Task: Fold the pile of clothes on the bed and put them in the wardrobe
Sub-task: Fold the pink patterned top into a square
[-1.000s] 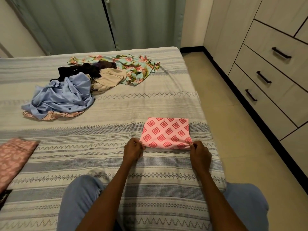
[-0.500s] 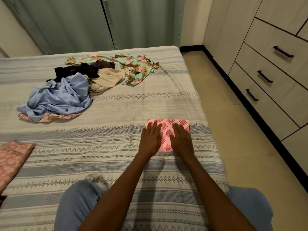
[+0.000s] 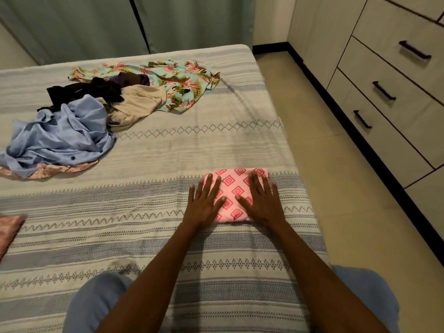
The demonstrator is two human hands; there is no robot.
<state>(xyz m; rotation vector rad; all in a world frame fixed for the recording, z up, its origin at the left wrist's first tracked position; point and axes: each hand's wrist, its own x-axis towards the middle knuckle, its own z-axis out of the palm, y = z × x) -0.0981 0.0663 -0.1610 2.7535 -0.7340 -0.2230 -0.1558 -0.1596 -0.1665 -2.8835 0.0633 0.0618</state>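
The folded pink cloth (image 3: 234,191) is pressed flat by left hand (image 3: 205,203) and right hand (image 3: 262,203), fingers spread; unfolded pile (image 3: 101,116) at ten o'clock.

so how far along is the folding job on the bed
Done: the pink diamond-print cloth is folded into a small rectangle near the bed's right edge. In hand: the left hand and right hand press flat on it. Left: the unfolded pile of blue, beige, dark and floral clothes at the far side, then everything into the wardrobe, whose drawers are closed.
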